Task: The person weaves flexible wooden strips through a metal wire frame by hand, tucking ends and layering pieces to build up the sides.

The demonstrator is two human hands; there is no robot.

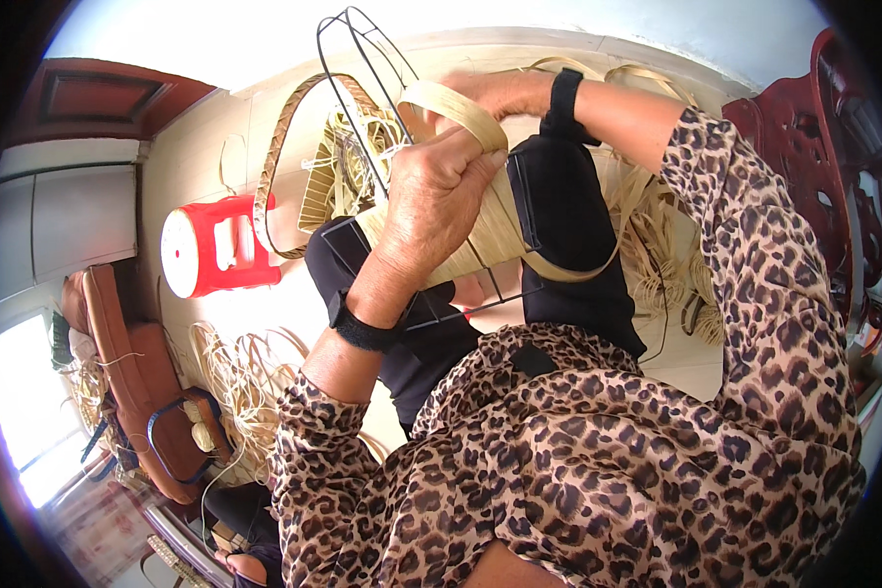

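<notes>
A black wire frame [355, 118] rests across my lap, partly wrapped with flat pale-straw strips that form a woven panel [495, 230]. My left hand [439, 191] is closed on a pale flat strip [461, 106], with the thumb pressed against it, above the panel. That strip curves up and over in a loop beyond my knuckles. My right hand [500, 95] is just behind the loop, on the far side of the frame; its fingers are blurred and partly hidden. A loose length of strip [583, 274] hangs in a curve over my right thigh.
A red stool [220, 245] stands at left, beside a braided handle [269, 167] and a pale basket [328, 176] holding strips. Coiled strips lie on the floor at left [240, 377] and right [657, 255]. A carved dark-red chair [804, 127] is at right. Another person's hand [247, 566] shows lower left.
</notes>
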